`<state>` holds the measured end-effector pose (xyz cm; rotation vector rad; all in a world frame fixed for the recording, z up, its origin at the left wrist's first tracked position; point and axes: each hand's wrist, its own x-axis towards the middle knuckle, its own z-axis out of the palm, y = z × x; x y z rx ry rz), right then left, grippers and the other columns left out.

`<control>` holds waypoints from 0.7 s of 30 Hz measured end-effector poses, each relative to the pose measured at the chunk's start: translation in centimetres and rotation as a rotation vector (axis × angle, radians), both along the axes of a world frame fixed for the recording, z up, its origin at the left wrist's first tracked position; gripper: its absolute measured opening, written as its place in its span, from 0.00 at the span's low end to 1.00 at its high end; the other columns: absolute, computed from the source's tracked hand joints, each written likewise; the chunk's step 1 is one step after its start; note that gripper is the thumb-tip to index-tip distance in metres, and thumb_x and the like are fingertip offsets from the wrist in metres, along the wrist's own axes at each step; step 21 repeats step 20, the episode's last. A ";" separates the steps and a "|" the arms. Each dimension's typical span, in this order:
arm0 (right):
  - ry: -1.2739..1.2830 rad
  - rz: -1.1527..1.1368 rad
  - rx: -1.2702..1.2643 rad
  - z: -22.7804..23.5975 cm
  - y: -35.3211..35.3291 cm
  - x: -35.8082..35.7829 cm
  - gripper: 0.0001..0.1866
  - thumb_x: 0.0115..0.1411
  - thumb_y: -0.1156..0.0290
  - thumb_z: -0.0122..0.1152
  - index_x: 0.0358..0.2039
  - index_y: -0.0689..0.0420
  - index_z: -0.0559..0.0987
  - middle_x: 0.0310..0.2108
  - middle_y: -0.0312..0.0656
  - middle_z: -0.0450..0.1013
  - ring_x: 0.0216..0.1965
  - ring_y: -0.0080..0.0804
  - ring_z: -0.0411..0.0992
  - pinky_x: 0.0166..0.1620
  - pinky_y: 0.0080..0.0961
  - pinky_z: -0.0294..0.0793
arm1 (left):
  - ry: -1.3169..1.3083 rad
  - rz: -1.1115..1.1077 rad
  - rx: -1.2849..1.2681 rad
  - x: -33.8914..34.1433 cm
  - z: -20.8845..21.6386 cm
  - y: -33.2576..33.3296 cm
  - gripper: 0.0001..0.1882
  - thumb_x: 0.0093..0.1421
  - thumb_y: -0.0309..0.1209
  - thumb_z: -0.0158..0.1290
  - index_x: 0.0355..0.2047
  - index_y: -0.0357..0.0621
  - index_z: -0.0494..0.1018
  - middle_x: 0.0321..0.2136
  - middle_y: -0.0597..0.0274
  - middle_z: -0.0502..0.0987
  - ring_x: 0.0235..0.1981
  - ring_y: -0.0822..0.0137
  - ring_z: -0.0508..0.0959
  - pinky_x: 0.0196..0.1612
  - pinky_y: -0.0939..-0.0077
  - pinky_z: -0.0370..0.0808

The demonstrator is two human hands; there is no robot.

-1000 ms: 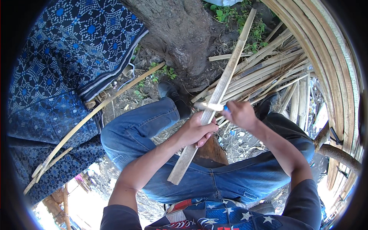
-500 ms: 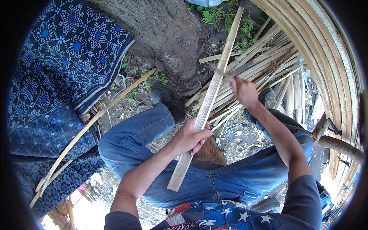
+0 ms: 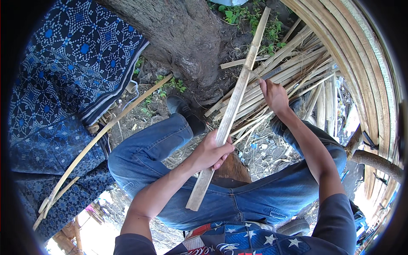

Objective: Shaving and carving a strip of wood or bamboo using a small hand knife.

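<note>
A long, pale bamboo strip (image 3: 236,100) slants from my lap up toward the greenery at the top. Wrapped around its lower part, my left hand (image 3: 214,151) is closed, with the strip's end sticking out below over my jeans. A brown wooden block (image 3: 233,169) stands between my legs, partly under that hand. My right hand (image 3: 275,97) is closed in a fist to the right of the strip's upper half. From it a thin blade, apparently a knife (image 3: 254,75), reaches to the strip's edge; its handle is hidden in my fingers.
A pile of split strips (image 3: 293,68) lies on the ground ahead right. Long bent slats (image 3: 365,55) curve down the right side. A tree trunk (image 3: 182,42) rises ahead, with patterned blue cloth (image 3: 68,72) at left. A bent bamboo piece (image 3: 97,138) leans over the cloth.
My right hand has shifted slightly right and up, and the blade, blurred across the strip before, now meets its right edge. My left hand and the strip stay in place.
</note>
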<state>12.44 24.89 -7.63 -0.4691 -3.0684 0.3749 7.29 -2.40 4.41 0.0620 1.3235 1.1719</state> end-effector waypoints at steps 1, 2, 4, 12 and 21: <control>-0.002 -0.034 -0.032 -0.4 0.3 0.3 0.21 0.70 0.57 0.35 0.44 0.59 0.72 0.08 0.32 0.58 0.05 0.21 0.52 0.04 0.20 0.52 | -0.010 0.005 -0.001 0.0 0.0 0.1 0.09 0.57 0.25 0.52 0.34 0.41 0.62 0.14 0.68 0.65 0.06 0.80 0.63 0.06 0.84 0.56; -0.005 -0.063 -0.071 -0.2 -0.4 0.2 0.20 0.70 0.58 0.35 0.46 0.59 0.71 0.08 0.33 0.58 0.05 0.22 0.53 0.04 0.21 0.52 | -0.010 0.009 -0.004 -0.1 -0.1 -0.1 0.09 0.57 0.25 0.52 0.34 0.41 0.62 0.14 0.68 0.65 0.06 0.80 0.63 0.06 0.84 0.56; 0.218 0.191 -0.038 2.0 -4.3 0.5 0.21 0.70 0.58 0.36 0.51 0.56 0.73 0.09 0.36 0.58 0.05 0.23 0.52 0.06 0.25 0.56 | -0.030 0.010 -0.002 -0.3 -0.3 -0.5 0.09 0.57 0.25 0.53 0.34 0.41 0.62 0.14 0.68 0.65 0.06 0.79 0.62 0.06 0.83 0.56; 0.282 0.476 -0.260 4.4 -8.8 3.2 0.21 0.66 0.56 0.45 0.19 0.55 0.68 0.09 0.36 0.62 0.06 0.30 0.59 0.11 0.30 0.61 | -0.014 0.002 0.016 0.1 -0.9 -0.6 0.09 0.58 0.25 0.52 0.34 0.41 0.62 0.14 0.68 0.65 0.06 0.80 0.62 0.06 0.83 0.57; -0.113 -0.105 0.077 -1.3 0.4 -0.4 0.17 0.68 0.53 0.39 0.42 0.49 0.73 0.18 0.43 0.75 0.12 0.40 0.73 0.08 0.27 0.66 | -0.022 -0.011 0.014 0.1 -0.3 -0.3 0.10 0.58 0.25 0.52 0.35 0.41 0.61 0.14 0.68 0.64 0.06 0.79 0.63 0.06 0.82 0.58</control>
